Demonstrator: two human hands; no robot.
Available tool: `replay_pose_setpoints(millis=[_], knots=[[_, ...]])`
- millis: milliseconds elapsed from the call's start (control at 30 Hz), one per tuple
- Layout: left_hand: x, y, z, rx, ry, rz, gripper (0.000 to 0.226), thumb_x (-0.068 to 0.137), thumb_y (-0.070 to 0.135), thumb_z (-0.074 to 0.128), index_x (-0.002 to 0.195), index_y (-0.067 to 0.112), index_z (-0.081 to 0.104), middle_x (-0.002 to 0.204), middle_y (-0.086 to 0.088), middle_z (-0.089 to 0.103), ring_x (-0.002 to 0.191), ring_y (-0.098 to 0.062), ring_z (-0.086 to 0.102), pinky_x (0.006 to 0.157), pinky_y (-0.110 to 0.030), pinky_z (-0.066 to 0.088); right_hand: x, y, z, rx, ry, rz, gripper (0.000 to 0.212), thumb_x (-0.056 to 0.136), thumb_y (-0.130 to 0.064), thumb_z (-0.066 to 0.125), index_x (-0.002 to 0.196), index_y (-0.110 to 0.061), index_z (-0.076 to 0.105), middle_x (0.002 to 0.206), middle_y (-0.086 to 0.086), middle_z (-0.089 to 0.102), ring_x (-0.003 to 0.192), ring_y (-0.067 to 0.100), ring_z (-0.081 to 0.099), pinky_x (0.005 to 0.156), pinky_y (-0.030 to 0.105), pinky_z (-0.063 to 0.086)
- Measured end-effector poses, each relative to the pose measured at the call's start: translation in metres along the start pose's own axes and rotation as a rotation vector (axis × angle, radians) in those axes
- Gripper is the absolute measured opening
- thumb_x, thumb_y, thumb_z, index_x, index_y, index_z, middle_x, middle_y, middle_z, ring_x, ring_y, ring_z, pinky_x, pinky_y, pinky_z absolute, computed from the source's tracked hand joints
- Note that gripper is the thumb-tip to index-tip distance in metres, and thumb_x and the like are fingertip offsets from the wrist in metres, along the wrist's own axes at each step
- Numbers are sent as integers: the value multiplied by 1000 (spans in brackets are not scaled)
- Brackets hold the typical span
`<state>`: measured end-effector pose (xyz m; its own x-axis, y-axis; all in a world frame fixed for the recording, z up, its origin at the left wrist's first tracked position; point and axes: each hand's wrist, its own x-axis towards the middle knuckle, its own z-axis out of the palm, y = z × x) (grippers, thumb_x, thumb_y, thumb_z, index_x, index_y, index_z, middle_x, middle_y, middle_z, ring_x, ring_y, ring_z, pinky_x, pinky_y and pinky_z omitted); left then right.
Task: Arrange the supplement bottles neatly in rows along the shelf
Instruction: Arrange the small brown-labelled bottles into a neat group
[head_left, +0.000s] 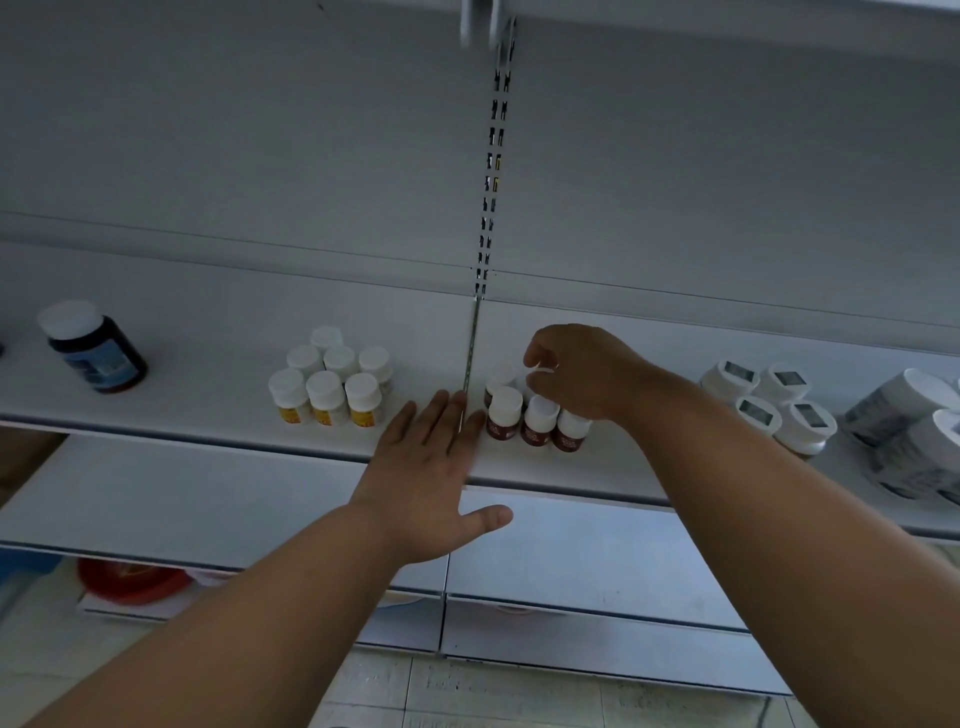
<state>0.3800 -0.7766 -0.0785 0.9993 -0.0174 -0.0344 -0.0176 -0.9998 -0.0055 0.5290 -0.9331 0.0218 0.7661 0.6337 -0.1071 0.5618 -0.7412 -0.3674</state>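
Left hand (434, 470) lies flat, fingers straight, on the shelf (208, 400) beside the red-labelled bottles (535, 423). Right hand (582, 371) pinches a white cap in their back row.

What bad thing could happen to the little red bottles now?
The right hand reaches over the packed red-label bottles, so its wrist might knock the front ones over like dominoes. They stand near the shelf edge and could tumble off. The flat left hand sits right beside them and could bump the end bottle.
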Motion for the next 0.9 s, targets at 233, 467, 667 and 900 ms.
replay_pose_setpoints(millis=[233, 467, 667, 900], knots=[[0, 0, -2, 3, -14, -2, 107, 77, 88, 10, 157, 20, -10, 166, -7, -12, 152, -23, -17, 122, -47, -6, -18, -10, -11, -18, 309, -112, 27, 101, -21, 37, 116, -14, 59, 111, 1, 60, 97, 19, 57, 81, 30, 44], [-1, 0, -3, -1, -11, 1, 107, 77, 89, 6, 157, 20, -9, 166, -7, -12, 152, -23, -16, 122, -46, -8, -71, -35, -22, 1168, 172, -62, 29, 101, -28, 45, 104, -10, 68, 94, 10, 72, 87, 31, 68, 86, 44, 48], [-1, 0, -1, -15, -1, 0, 107, 78, 90, 8, 158, 21, -8, 167, -7, -7, 152, -23, -13, 123, -46, -7, -92, -57, -16, 1827, -42, 51, 54, 84, -40, 55, 111, 6, 61, 77, 11, 58, 60, 20, 58, 63, 36, 56], [0, -2, 2, -13, 29, 3, 109, 75, 91, 9, 158, 23, -5, 167, -5, -4, 153, -23, -10, 123, -46, -3, -106, -61, -9, 2018, -265, 28, 34, 88, -37, 59, 94, -4, 57, 77, 10, 54, 58, 16, 52, 45, 23, 43]])
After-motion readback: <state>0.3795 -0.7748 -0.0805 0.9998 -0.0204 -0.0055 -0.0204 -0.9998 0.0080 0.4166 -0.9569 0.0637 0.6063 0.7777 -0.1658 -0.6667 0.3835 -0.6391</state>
